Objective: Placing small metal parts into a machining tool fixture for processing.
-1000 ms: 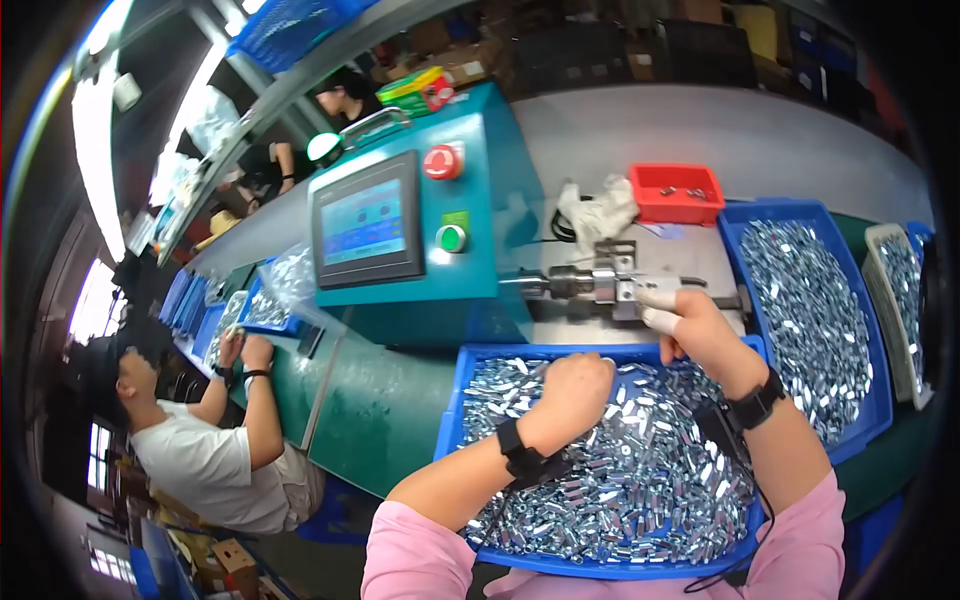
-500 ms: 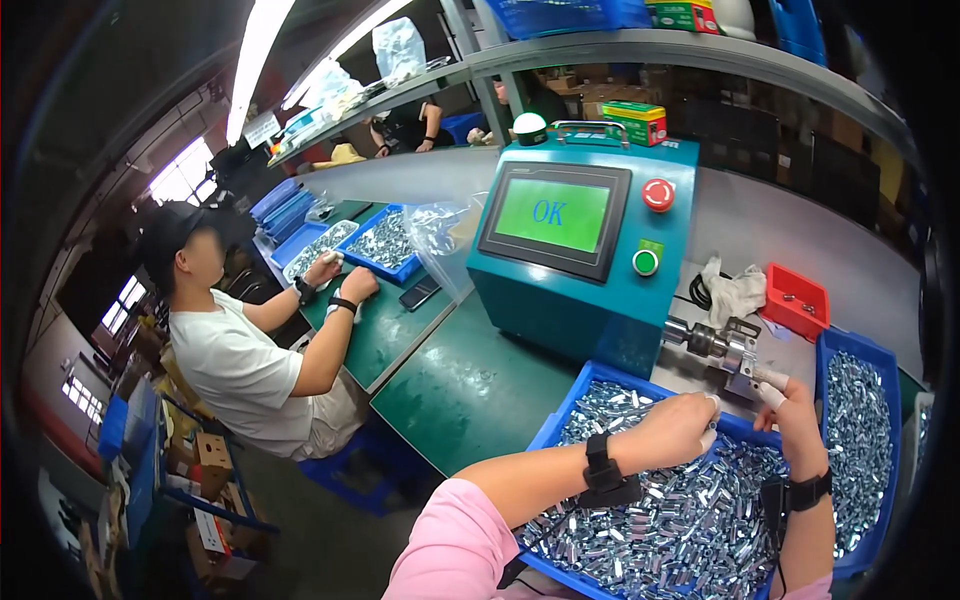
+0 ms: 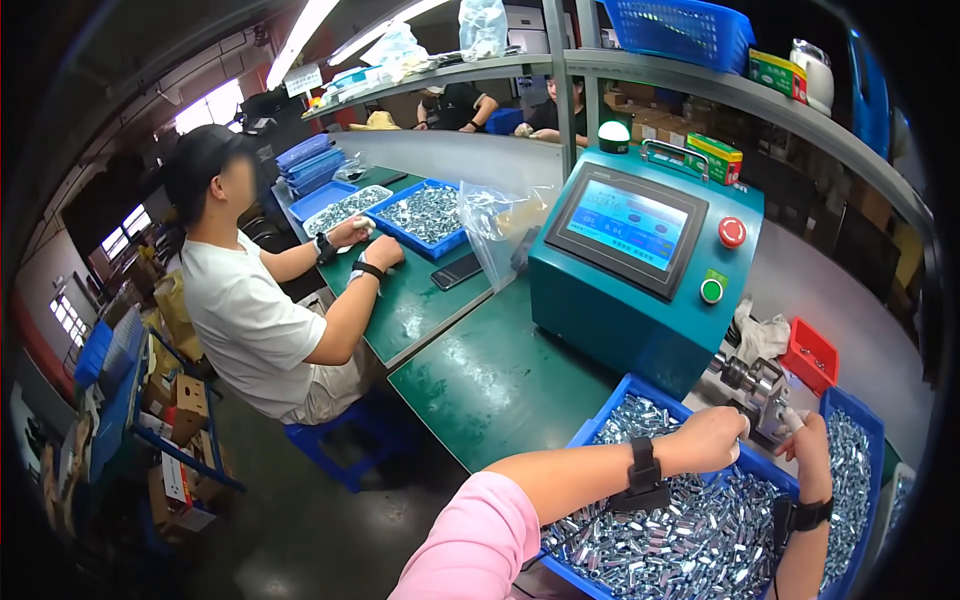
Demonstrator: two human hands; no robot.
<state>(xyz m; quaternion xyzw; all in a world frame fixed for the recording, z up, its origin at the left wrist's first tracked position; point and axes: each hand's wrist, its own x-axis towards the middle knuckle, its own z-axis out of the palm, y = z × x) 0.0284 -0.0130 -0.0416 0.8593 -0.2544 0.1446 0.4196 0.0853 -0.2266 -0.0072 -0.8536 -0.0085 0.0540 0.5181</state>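
Observation:
My left hand [image 3: 710, 440] is closed, its white-covered fingertips pinched together above a blue tray [image 3: 603, 405] heaped with small shiny metal sleeves [image 3: 665, 535]. Whatever it pinches is too small to make out. At the metal spindle fixture [image 3: 768, 392] of a teal machine [image 3: 640, 330], my right hand [image 3: 812, 450] has its fingers bent in by the fixture's end. White covers show on its fingertips too, and what lies between them is hidden. The machine's screen [image 3: 628, 228] shows a blue and white display.
A second blue tray of metal parts [image 3: 850, 480] stands at the right, with a red bin [image 3: 810, 355] behind it. White gloves [image 3: 762, 333] lie beside the machine. At the left, a co-worker [image 3: 255, 300] sits at the green table [image 3: 480, 385] near a phone [image 3: 458, 271].
The screen has gone from plain green to a blue and white display. My view has swung left, so everything sits farther right. Both hands stay near the tray and fixture.

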